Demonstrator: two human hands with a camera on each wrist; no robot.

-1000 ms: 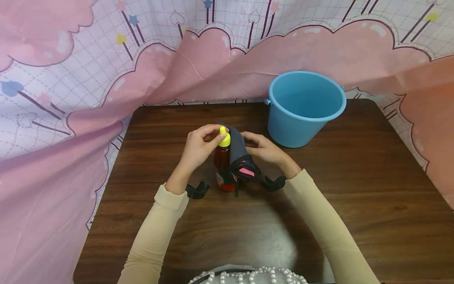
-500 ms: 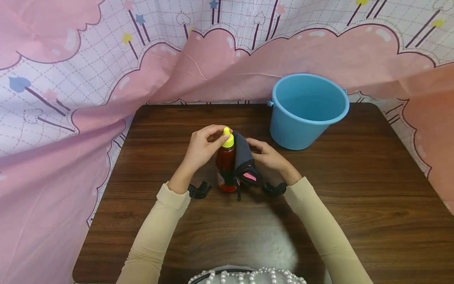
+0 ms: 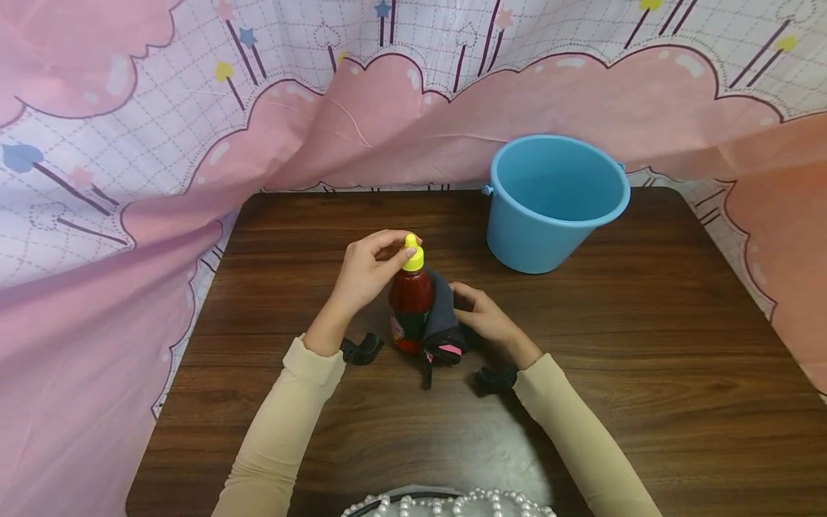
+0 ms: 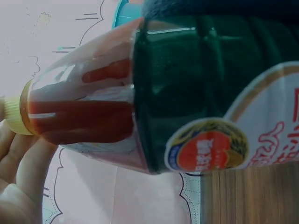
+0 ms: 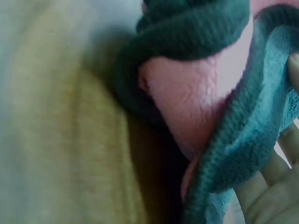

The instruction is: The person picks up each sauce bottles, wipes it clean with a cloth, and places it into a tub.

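Note:
A sauce bottle (image 3: 410, 294) with red contents and a dark green label stands upright on the table. My left hand (image 3: 367, 271) pinches its yellow cap (image 3: 413, 259) between thumb and fingers. Against the bottle's right side lies a folded dark grey cloth (image 3: 442, 309) with a pink inner face. My right hand (image 3: 489, 317) holds this cloth from the right; part of its fingers is hidden behind it. Filling the left wrist view is the bottle's label (image 4: 196, 93), with the cap at the left. Close up in the right wrist view are the cloth's folds (image 5: 243, 135).
A light blue bucket (image 3: 533, 240) stands at the back right of the brown wooden table (image 3: 271, 237). Pink and white patterned fabric (image 3: 517, 108) hangs behind the table and along its sides. A black wrist strap piece (image 3: 362, 350) sits at each wrist.
My right hand has slid the cloth downward along the bottle's right side, toward the table. More of the bottle's upper part now shows. My left hand stays on the cap.

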